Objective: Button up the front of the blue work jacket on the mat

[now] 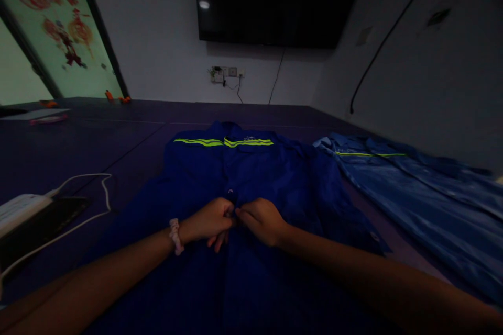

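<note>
Left forearm (129,273): bare and slender, narrowing toward the wrist. Worn at that wrist, one soft band (176,236) — pale pink to mauve, exact shade uncertain in the dim light. Surface gathered and ruffled, edges scalloped, resembling a fabric hair tie. Left hand (212,221): bare. Right forearm (338,250): bare from wrist to picture edge — outline smooth, similarly tapered. Right hand (262,220): bare, rounded at the knuckles.

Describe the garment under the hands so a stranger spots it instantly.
Find the black screen on the wall, then drop to the purple surface. The garment lies there, crossed by yellow-green bands. Its deep blue sets it apart from the paler garment on the right.
</note>
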Demonstrator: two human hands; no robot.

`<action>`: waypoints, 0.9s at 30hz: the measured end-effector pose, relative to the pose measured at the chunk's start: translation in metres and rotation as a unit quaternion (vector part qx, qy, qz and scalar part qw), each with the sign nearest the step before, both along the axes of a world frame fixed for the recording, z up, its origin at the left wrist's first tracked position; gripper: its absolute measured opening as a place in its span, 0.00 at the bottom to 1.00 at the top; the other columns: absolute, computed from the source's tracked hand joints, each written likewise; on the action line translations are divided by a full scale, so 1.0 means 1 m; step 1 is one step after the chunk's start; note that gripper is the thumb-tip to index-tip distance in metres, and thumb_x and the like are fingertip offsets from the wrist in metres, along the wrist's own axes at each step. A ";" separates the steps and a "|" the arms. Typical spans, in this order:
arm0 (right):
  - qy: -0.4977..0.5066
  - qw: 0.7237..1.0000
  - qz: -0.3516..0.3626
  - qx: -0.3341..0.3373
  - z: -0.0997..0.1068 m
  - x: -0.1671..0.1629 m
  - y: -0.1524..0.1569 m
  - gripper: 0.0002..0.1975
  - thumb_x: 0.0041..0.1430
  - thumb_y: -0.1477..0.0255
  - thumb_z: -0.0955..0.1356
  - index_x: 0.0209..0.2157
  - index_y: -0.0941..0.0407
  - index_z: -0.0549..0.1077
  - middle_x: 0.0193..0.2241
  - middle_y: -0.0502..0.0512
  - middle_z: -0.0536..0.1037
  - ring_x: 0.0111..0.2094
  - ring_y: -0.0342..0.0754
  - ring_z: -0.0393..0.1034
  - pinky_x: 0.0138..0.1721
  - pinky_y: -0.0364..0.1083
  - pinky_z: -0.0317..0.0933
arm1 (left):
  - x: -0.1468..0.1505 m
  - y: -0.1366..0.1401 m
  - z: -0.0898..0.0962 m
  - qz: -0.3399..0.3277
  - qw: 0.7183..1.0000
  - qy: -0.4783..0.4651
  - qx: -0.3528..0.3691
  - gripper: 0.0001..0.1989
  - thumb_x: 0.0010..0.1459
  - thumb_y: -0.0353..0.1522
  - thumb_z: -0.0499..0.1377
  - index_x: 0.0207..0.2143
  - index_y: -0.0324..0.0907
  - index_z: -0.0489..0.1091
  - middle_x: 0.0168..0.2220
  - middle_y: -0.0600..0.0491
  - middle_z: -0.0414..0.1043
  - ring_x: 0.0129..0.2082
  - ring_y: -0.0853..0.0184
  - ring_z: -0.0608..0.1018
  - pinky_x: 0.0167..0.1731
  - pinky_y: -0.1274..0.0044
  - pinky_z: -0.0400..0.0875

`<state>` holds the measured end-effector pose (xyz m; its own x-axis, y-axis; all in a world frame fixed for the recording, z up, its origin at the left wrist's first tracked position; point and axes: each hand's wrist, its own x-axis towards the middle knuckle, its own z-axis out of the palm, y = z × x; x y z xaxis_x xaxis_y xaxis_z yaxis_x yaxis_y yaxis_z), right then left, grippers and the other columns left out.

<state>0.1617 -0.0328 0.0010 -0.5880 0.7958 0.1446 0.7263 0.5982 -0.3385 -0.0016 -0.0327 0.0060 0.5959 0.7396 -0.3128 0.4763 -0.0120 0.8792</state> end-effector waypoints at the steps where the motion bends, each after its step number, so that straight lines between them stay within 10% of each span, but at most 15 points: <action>1: 0.004 1.000 0.003 -0.002 0.000 0.000 0.003 0.19 0.61 0.70 0.57 0.21 0.58 0.69 0.18 0.50 0.71 0.21 0.39 0.61 0.24 0.40 0.45 | 0.000 0.003 -0.001 -0.001 1.000 -0.002 -0.002 0.12 0.52 0.29 0.50 0.16 0.39 0.59 0.08 0.58 0.64 0.06 0.74 0.66 0.05 0.86 0.51; 27: 0.044 0.994 0.095 0.016 -0.006 0.007 -0.002 0.25 0.58 0.56 0.59 0.17 0.58 0.67 0.14 0.47 0.67 0.16 0.36 0.56 0.19 0.39 0.42 | -0.015 -0.004 0.003 -0.075 0.994 -0.002 0.076 0.12 0.47 0.36 0.60 0.17 0.38 0.64 0.10 0.61 0.60 0.10 0.76 0.64 0.10 0.86 0.53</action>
<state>0.1691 -0.0351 -0.0051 -0.7109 0.6661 0.2255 0.5679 0.7329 -0.3746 -0.0165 -0.0368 0.0091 0.7041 0.6809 -0.2018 0.4561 -0.2157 0.8634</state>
